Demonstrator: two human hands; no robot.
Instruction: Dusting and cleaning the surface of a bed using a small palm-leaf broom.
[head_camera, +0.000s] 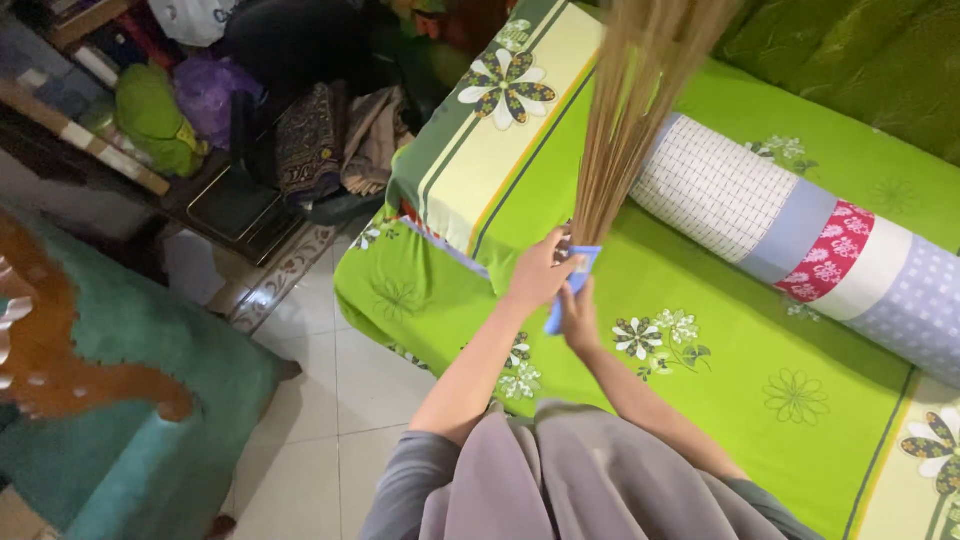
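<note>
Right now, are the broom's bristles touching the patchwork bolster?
Cannot tell. In the head view the stick broom overlaps the bolster, blurred, so no contact or gap shows.

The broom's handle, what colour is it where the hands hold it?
Blue handle, seen in the head view, below the tan bristles.

My left hand (540, 272) and right hand (580, 318) grip the blue handle (572, 290) of a stick broom (630, 110). Its bristles rise above the green bedsheet (720, 340), beside a patchwork bolster (800, 235).

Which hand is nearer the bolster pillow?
Right. The right hand grips the broom's blue handle low down, on the side toward the bolster pillow. The left hand holds it higher, farther from the bolster pillow.
</note>
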